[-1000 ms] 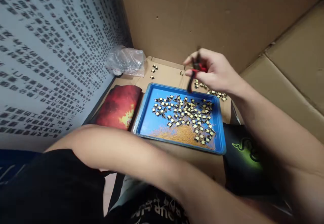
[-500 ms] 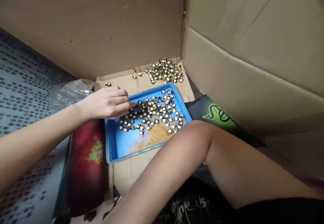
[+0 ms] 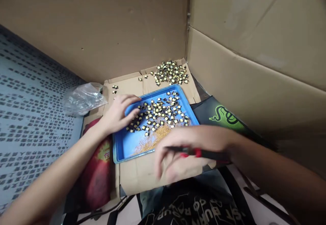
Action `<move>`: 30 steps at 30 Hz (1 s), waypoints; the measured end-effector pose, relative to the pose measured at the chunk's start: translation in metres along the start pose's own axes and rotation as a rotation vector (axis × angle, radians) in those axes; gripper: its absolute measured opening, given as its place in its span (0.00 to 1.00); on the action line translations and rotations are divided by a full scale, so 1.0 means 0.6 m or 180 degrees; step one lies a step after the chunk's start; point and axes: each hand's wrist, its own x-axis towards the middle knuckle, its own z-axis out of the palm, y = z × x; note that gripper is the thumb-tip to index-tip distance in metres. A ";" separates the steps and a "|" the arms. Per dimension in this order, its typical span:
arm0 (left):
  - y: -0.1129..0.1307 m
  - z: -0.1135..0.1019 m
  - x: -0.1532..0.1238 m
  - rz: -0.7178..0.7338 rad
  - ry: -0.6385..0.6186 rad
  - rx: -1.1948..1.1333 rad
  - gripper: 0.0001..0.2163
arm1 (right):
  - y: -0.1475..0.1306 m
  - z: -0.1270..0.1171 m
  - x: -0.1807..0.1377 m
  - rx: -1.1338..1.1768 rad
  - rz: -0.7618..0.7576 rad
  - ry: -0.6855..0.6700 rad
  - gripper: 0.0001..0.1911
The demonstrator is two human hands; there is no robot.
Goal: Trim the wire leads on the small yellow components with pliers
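My left hand [image 3: 121,113] reaches over the left rim of a blue tray [image 3: 117,150], thumb and fingers apart, close to the nearest parts. Inside the tray lie many small black-and-yellow coil-like components [image 3: 159,109] with thin leads. A heap of fine orange-brown wire clippings [image 3: 155,138] rests along the tray's near side. In front of the tray, my right hand [image 3: 183,147] is smeared by motion. A pair of small pliers [image 3: 195,152] with red and black handles lies across its palm, the dark tip pointing left.
Beyond the tray, a pile of similar components [image 3: 171,72] and a few loose ones sit on cardboard [image 3: 127,84]. Tall cardboard walls [image 3: 152,24] stand behind and to the right. A clear plastic bag [image 3: 86,97] is at the left, and a black mat with a green snake logo [image 3: 225,116] at the right.
My left hand has drawn back slightly from the parts, and its fingers have spread. My right hand has turned and moved right and down, bringing the pliers into view.
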 end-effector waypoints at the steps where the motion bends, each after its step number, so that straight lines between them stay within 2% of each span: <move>1: 0.013 0.013 -0.010 0.0090 -0.0316 -0.0090 0.23 | 0.021 -0.015 -0.025 -0.0025 0.0344 0.0441 0.06; 3: 0.034 0.032 -0.029 0.0091 -0.0679 -0.0184 0.33 | 0.066 -0.044 -0.078 -0.0386 0.1122 0.1805 0.09; 5: 0.046 0.044 -0.046 0.0034 -0.0842 -0.0226 0.39 | 0.103 -0.067 -0.123 -0.0643 0.1503 0.2662 0.17; 7: 0.049 0.049 -0.057 -0.0046 -0.0879 -0.0216 0.38 | 0.122 -0.083 -0.149 -0.0149 0.1578 0.2940 0.19; 9: 0.047 0.047 -0.066 -0.0155 -0.0758 -0.0222 0.35 | 0.124 -0.095 -0.153 0.0479 0.1392 0.3113 0.19; 11: 0.047 0.038 -0.072 -0.0308 -0.0466 -0.0264 0.30 | 0.114 -0.106 -0.136 0.1018 0.1053 0.3087 0.20; 13: 0.054 0.027 -0.078 -0.0455 -0.0227 -0.0280 0.20 | 0.097 -0.114 -0.103 0.1199 0.0763 0.3040 0.21; 15: 0.068 0.022 -0.083 -0.0517 -0.0275 -0.0241 0.14 | 0.080 -0.114 -0.062 0.0890 0.0555 0.2961 0.19; 16: 0.076 0.023 -0.085 -0.0527 -0.0373 -0.0209 0.13 | 0.071 -0.108 -0.040 0.0499 0.0471 0.2840 0.16; 17: 0.084 0.026 -0.087 -0.0539 -0.0457 -0.0169 0.13 | 0.063 -0.098 -0.019 -0.0031 0.0467 0.2579 0.15; 20: 0.098 0.046 -0.090 -0.0631 -0.0452 0.0039 0.14 | 0.051 -0.049 0.038 -0.1364 0.0763 0.1019 0.06; 21: 0.098 0.053 -0.090 -0.0643 -0.0397 0.0156 0.13 | 0.052 -0.032 0.054 -0.1765 0.0761 0.0641 0.05; 23: 0.094 0.064 -0.089 -0.0590 -0.0291 0.0365 0.13 | 0.060 -0.010 0.082 -0.2522 0.0631 0.0217 0.03; 25: 0.086 0.068 -0.085 -0.0485 -0.0229 0.0436 0.14 | 0.073 -0.011 0.106 -0.3104 0.0688 0.0050 0.14; 27: 0.078 0.064 -0.084 -0.0410 -0.0208 0.0374 0.14 | 0.084 -0.034 0.118 -0.3504 0.0848 0.0201 0.24; 30: 0.071 0.049 -0.095 -0.0456 -0.0164 0.0254 0.14 | 0.086 -0.078 0.099 -0.3528 0.0929 0.0587 0.26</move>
